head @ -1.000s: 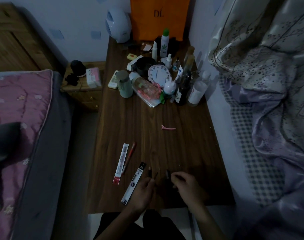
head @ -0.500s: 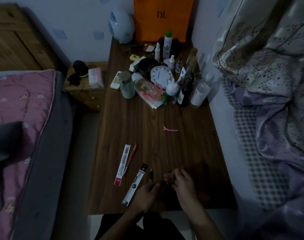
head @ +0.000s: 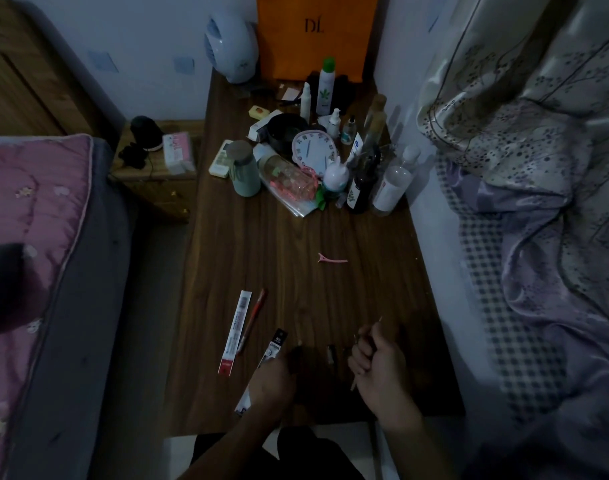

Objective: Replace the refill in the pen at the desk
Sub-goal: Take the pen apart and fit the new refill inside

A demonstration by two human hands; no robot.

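Near the desk (head: 296, 237) front edge, a thin refill (head: 367, 353) is gripped in the fisted right hand (head: 377, 362); a dark piece, seemingly the pen barrel (head: 295, 356), is held by the left hand (head: 273, 379).

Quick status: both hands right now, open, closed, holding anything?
Left hand: curled on a dark pen piece at the desk.
Right hand: closed in a fist around a thin refill.
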